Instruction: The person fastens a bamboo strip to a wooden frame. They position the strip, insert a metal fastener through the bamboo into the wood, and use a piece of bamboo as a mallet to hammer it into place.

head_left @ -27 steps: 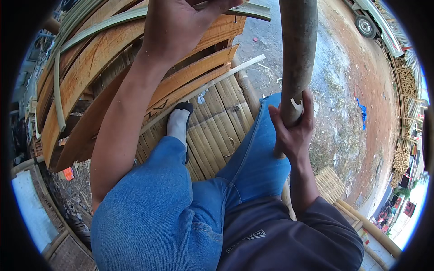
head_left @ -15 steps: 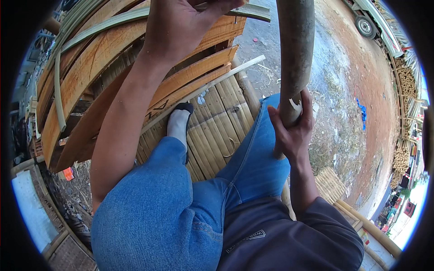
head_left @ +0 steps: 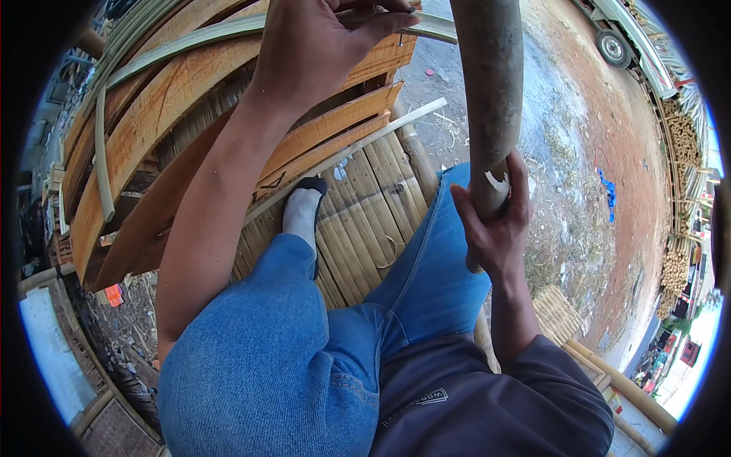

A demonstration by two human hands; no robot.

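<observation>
A thick grey-brown bamboo pole [head_left: 493, 84] stands upright in front of me, running out of the top of the picture. My right hand [head_left: 499, 232] wraps round its lower part, just under a jagged pale notch [head_left: 496, 183]. Near the top edge, my left hand [head_left: 308, 49] has thumb and fingers pinched together on a thin pale bamboo strip [head_left: 437, 28]. One end of that strip passes close to the pole, seemingly behind it. My hand covers part of the strip, and the fingertips lie close to the picture's edge.
Curved orange-brown wooden planks [head_left: 183, 95] lie stacked at left, with a pale strip [head_left: 183, 39] across them. My foot [head_left: 303, 206] rests on a bamboo slat platform [head_left: 354, 213]. A blue scrap [head_left: 608, 194] lies on the ground at right; a truck wheel [head_left: 613, 48] is beyond.
My left hand has shifted slightly right and down. The pole's upper part has moved a little left; my right hand keeps its grip at nearly the same place.
</observation>
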